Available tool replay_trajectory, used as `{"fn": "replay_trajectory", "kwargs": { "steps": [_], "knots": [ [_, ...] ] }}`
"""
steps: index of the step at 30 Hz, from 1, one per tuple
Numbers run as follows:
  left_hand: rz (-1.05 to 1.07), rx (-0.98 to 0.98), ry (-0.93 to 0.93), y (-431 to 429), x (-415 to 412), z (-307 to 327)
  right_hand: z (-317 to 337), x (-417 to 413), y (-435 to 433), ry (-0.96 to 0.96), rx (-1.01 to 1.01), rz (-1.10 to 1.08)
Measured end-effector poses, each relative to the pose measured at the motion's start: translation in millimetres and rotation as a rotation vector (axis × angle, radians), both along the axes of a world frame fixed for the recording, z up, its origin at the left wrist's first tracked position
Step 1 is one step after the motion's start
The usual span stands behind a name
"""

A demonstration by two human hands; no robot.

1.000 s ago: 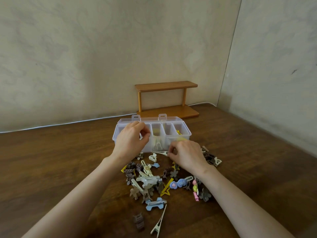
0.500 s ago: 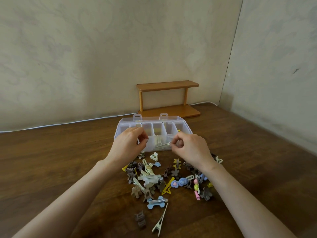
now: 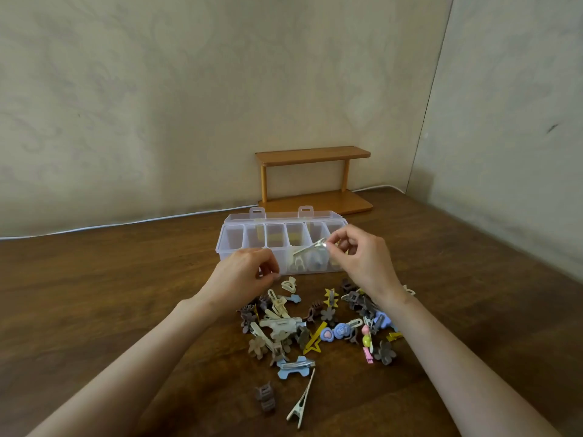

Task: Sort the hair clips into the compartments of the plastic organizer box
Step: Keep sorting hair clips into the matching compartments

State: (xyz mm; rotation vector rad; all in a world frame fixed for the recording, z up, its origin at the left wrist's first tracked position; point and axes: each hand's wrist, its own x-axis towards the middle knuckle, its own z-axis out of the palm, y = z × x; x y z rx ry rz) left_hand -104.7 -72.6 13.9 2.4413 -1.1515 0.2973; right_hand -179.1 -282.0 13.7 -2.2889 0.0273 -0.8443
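There it is: a slim silvery clip point(image 3: 309, 250) up in the air, pinched at one end between thumb and forefinger of the right hand point(image 3: 362, 263). Its free end angles down and left over the middle of the plastic organizer box point(image 3: 221, 250), which stands open on the desk point(image 3: 94, 294).

I read this as the drop step, with one clip picked and poised above the compartments. A few cream clips point(image 3: 298, 264) already lie in a front section just beneath it, and something yellowish shows in the back row.

The left hand point(image 3: 244, 277) sits low against the box's front wall, fingers curled in toward the thumb. Whether it pinches a small clip or only steadies the box, I cannot tell.

The next move, as I judge it, is to line the clip up with the section that holds its like, turn it so it lies along the compartment rather than across a divider, then lower it and let go.

Plenty is left. The pile of hair clips point(image 3: 315, 323) lies jumbled just in front of the box, all stars, flowers, hearts and claws. Nearer the person, lying apart, are a blue bone-shaped clip point(image 3: 295, 367), a long cream clip point(image 3: 301, 402) and a brown claw clip point(image 3: 265, 398). A wooden shelf point(image 3: 315, 181) stands behind the box by the wall.
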Motion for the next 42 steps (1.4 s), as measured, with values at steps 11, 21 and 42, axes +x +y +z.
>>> {"fn": "replay_trajectory", "kwargs": {
  "steps": [11, 21, 42],
  "knots": [
    [-0.007, -0.004, 0.023, 1, 2, 6, 22, 38, 7, -0.032, -0.334, -0.155],
    [-0.020, -0.019, 0.036, 2, 1, 7, 25, 45, 8, 0.025, -0.327, -0.094],
    [-0.094, 0.250, 0.191, 3, 1, 6, -13, 2, 8, 0.094, -0.211, 0.026]
  ]
}}
